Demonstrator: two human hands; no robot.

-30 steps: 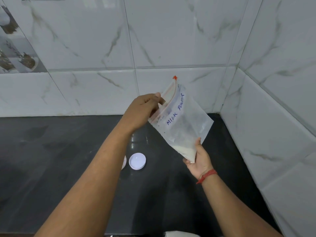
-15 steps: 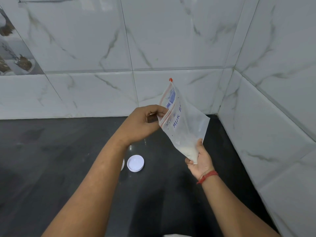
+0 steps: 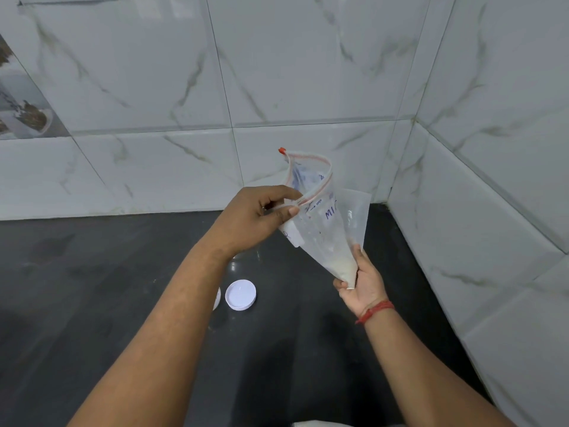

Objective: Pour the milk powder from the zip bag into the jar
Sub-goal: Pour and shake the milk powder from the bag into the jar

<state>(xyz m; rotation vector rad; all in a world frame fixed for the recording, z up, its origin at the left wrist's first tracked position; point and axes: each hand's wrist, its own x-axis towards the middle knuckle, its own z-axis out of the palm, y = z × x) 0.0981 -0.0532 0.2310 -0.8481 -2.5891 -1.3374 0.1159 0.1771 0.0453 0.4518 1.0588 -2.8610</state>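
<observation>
The left hand (image 3: 258,217) pinches the near lip of the zip bag (image 3: 320,229) between thumb and forefinger, just below the red zip track. The right hand (image 3: 360,278) grips the bag's lowest corner, fingers curled round it from beneath. The bag is held in the air between the two hands, above the dark countertop (image 3: 92,303), mouth uppermost. The mouth stands open in a loop; the red slider (image 3: 281,150) sits at its far end.

The milk powder (image 3: 345,266) lies gathered in the lower corner, directly above the right hand. The upper part of the bag appears to hold only traces of powder.

The jar (image 3: 217,298) is almost wholly hidden behind the left forearm; only a pale sliver shows. Its white lid (image 3: 240,294) lies just beside it on the countertop, inner side up. Whether the jar mouth is clear cannot be confirmed.

No powder appears to have been poured yet. Hazards from this position:
- The jar is out of sight. Tipping without bringing the bag mouth over it would likely spill powder on the countertop.
- The mouth is wide and limp. A fast tilt could release the powder in one mass and overshoot the jar.
- The left-hand pinch holds one lip only; if it slips, the mouth may fold shut or shift sideways.
</observation>
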